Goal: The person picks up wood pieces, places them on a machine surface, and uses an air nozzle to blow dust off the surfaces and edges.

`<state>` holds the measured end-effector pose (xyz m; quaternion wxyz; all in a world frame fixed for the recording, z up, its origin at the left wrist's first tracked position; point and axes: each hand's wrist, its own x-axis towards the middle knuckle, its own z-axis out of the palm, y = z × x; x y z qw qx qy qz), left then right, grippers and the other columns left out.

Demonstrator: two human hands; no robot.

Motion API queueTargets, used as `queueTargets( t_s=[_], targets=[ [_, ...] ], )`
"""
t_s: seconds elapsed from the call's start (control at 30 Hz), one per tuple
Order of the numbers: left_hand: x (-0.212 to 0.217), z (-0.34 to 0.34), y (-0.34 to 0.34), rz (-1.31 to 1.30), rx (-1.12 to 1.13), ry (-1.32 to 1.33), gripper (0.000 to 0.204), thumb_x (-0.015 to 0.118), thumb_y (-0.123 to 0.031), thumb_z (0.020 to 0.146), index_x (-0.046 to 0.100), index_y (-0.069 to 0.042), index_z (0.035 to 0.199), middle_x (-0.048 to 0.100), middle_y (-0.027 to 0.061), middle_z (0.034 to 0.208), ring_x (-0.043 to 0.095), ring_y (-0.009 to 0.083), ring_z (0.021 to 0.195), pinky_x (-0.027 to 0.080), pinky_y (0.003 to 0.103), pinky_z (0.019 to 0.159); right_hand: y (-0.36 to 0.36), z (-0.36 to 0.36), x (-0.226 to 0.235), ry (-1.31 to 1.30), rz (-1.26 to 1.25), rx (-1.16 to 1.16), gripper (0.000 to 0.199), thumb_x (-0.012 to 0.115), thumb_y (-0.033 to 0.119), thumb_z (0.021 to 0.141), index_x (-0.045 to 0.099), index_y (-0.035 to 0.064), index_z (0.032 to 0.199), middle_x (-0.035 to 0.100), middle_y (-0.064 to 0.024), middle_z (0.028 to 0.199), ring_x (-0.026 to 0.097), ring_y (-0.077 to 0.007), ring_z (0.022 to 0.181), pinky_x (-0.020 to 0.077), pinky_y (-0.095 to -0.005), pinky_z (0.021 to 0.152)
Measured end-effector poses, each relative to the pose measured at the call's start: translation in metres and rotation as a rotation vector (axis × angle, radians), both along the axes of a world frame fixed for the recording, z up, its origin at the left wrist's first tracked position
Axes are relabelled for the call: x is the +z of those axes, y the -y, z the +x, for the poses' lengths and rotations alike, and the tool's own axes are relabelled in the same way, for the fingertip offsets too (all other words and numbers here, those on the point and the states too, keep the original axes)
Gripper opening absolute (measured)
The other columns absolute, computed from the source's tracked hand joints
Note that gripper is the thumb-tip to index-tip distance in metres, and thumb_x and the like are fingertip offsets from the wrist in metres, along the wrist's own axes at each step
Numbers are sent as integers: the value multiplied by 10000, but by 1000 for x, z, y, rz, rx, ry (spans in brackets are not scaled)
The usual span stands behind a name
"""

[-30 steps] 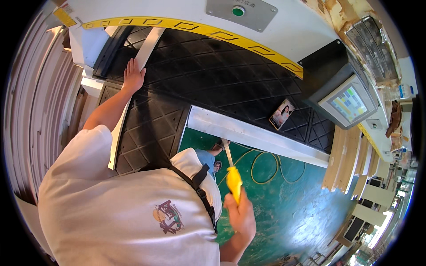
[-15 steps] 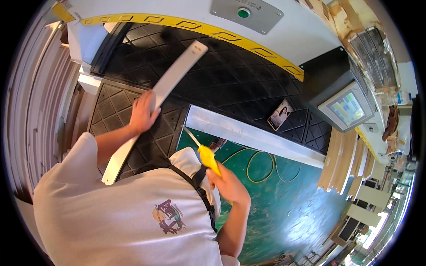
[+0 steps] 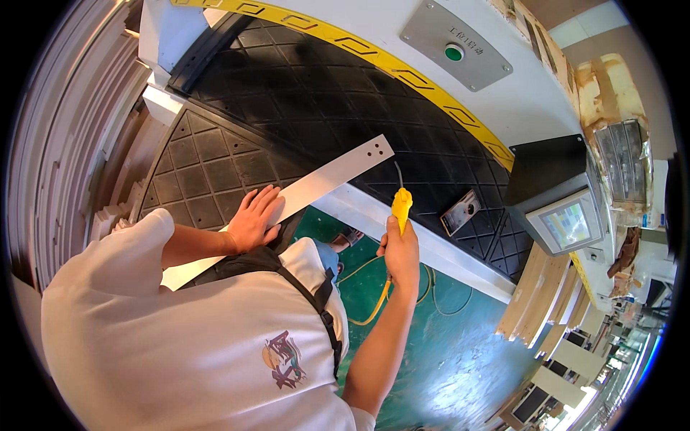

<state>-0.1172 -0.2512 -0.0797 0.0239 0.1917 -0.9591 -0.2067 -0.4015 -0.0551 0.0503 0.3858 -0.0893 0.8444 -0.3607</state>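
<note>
A long white board (image 3: 333, 169) with several small dark holes at its far end lies slantwise on the black ribbed mat. Across its width rests my left hand (image 3: 255, 218), fingers toward the far edge and thumb toward the near one, gripping it. My right hand (image 3: 402, 255) is closed round a yellow air blow gun (image 3: 402, 205). The gun's thin metal nozzle (image 3: 398, 173) points up, just beyond the board's holed end and apart from it. A yellow hose (image 3: 379, 307) hangs below that hand.
A phone (image 3: 460, 213) lies on the black mat (image 3: 287, 93), right of the blow gun. A white rail (image 3: 445, 258) edges the mat. Beyond stands a white machine with a green button (image 3: 453, 52) and a screen (image 3: 566, 225). Stacked boards (image 3: 535, 294) stand at right.
The board has swung clockwise, its holed end moving right and nearer, with my left hand on it. My right hand has raised the blow gun toward that end.
</note>
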Motion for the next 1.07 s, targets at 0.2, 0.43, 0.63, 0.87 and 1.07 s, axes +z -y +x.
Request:
queueTargets(
  t_s=[0.2,0.43,0.63,0.87,1.07],
  targets=[
    [-1,-1,-1,-6,-2,8,750,701,-312,878,435,-44,1525,410,212,1613,342,387,1537,246,552,1264,3,0,7,69,-54,14,417,509,420,1110,600,14,1126,583,-38,740,585,-144,598,487,-329,607],
    [-1,-3,-1,-1,-5,36,752,700,-312,876,432,-42,1525,401,211,1617,326,379,1545,243,549,1264,-4,0,18,133,-132,-29,408,530,394,1106,606,-6,1123,616,-43,769,632,-156,658,528,-322,608],
    [-1,-6,0,14,18,-20,735,747,-274,827,492,-42,1476,433,204,1596,371,387,1507,274,536,1248,-47,15,-28,276,-260,-76,422,642,301,1058,609,-6,1344,723,-114,1102,728,-205,983,642,-346,645],
    [1,-24,1,184,-178,-168,706,843,-159,696,631,-158,1369,522,189,1518,539,404,1260,463,505,1066,-160,67,-61,201,-55,-77,453,678,246,1047,599,-32,1395,710,-114,1264,717,-228,1087,628,-336,795],
    [7,-79,-33,163,-457,-176,758,822,-167,706,594,-183,1429,530,160,1516,536,365,1287,461,483,1048,-253,79,-47,-9,-212,-438,508,653,211,1063,511,7,1506,694,-128,1319,718,-229,1089,600,-335,843]
  ],
)
